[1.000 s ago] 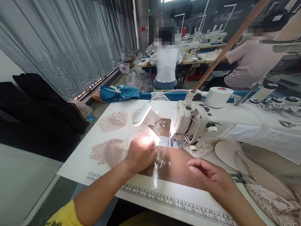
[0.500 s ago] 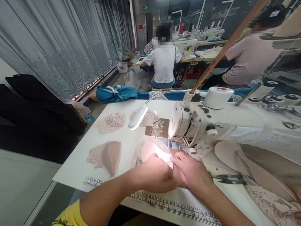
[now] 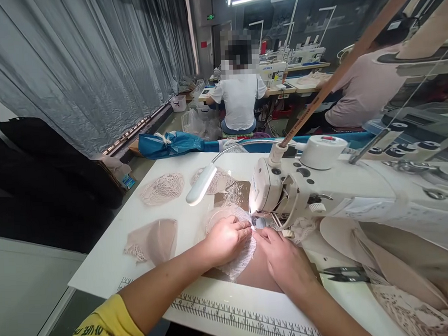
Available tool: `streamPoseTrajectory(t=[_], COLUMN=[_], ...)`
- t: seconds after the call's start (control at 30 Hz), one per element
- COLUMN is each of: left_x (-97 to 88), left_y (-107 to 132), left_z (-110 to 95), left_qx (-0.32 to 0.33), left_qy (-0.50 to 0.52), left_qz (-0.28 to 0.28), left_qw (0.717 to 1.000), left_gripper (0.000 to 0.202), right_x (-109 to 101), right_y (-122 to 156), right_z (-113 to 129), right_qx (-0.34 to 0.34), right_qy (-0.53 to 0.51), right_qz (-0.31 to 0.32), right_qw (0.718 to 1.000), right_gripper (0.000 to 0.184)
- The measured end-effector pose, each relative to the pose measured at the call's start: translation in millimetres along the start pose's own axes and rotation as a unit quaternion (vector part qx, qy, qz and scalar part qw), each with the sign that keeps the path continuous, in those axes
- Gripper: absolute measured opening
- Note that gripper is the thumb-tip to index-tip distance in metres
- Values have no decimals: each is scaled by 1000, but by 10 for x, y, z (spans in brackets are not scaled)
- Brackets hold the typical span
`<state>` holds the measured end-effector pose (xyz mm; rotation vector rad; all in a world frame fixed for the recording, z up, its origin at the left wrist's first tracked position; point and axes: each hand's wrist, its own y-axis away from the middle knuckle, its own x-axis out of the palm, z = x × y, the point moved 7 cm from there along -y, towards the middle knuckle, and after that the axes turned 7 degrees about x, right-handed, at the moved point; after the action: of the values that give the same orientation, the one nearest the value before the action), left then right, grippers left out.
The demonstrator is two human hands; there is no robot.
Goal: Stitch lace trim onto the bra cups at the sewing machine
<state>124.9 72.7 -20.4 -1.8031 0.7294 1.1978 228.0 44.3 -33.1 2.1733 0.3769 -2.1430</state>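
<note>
Under the head of a white sewing machine (image 3: 261, 186) lies a beige lace bra cup (image 3: 236, 265), lit by the lamp. My left hand (image 3: 228, 236) is closed on the cup, its fingertips bunched at the lace edge just in front of the presser foot (image 3: 252, 219). My right hand (image 3: 282, 254) pinches the same edge from the right, thumb and forefinger close to the left fingertips. Smooth beige fabric (image 3: 259, 272) spreads below the cup and between the hands. The needle's tip is too small to make out.
Lace cup pieces (image 3: 162, 189) and a part-padded cup (image 3: 153, 241) lie to the left. Thread snips (image 3: 345, 274) and more beige cups (image 3: 381, 260) are at the right. A lamp (image 3: 201, 184) hangs over the table, a printed ruler (image 3: 232, 312) runs along its front. Co-workers sit beyond.
My left hand has moved up towards the presser foot and opened out from a fist-like pose over the cup. More of the lace and the fabric below shows. The view has shifted slightly.
</note>
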Motion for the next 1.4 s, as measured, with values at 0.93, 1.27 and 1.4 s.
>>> streamPoseTrajectory(t=[0.93, 1.27, 1.4], left_x=[-27, -540, -985], left_y=[-20, 477, 1412], left_z=[255, 412, 808], left_qx=[-49, -202, -410], left_qy=[-67, -35, -75], left_qz=[20, 43, -65], left_qw=[996, 978, 907], left_gripper=[41, 32, 29], right_x=[1, 90, 137], right_y=[5, 48, 21], right_z=[5, -89, -128], right_qx=[6, -48, -39], right_qy=[-18, -99, -139], right_qz=[-41, -133, -104], right_qw=[999, 985, 984], right_gripper=[51, 37, 38])
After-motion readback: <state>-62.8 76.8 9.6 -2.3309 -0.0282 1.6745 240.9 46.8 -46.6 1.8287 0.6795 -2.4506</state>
